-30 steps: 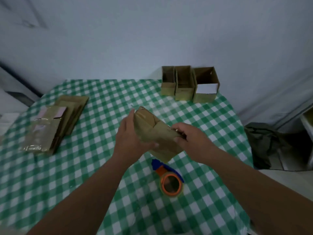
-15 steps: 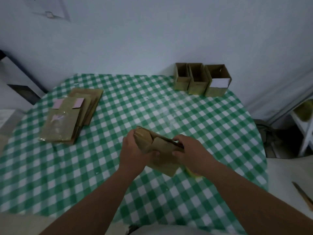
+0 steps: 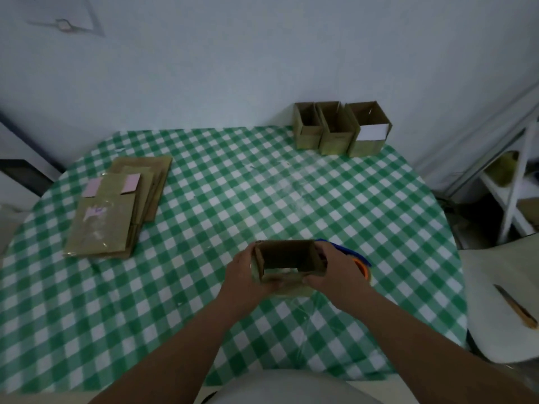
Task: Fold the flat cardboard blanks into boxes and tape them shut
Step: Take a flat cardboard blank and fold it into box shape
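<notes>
Cardboard box [image 3: 287,262], opened to a rectangle, gripped between left hand [image 3: 243,275] and right hand [image 3: 335,272], fingers curled round its sides. Stack of flat blanks [image 3: 116,211] at desk [image 3: 262,193] left; three formed boxes [image 3: 339,129] at far edge

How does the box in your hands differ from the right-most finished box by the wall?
The held box is gripped by the left hand and right hand near the table's front; the right-most box stands free at the back. The right-most box shows a white panel; the held box shows none. Both are brown cardboard, open-topped.

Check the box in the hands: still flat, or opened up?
Opened up. The box shows a rectangular mouth with a dark hollow inside; left hand and right hand grip its sides.
</notes>
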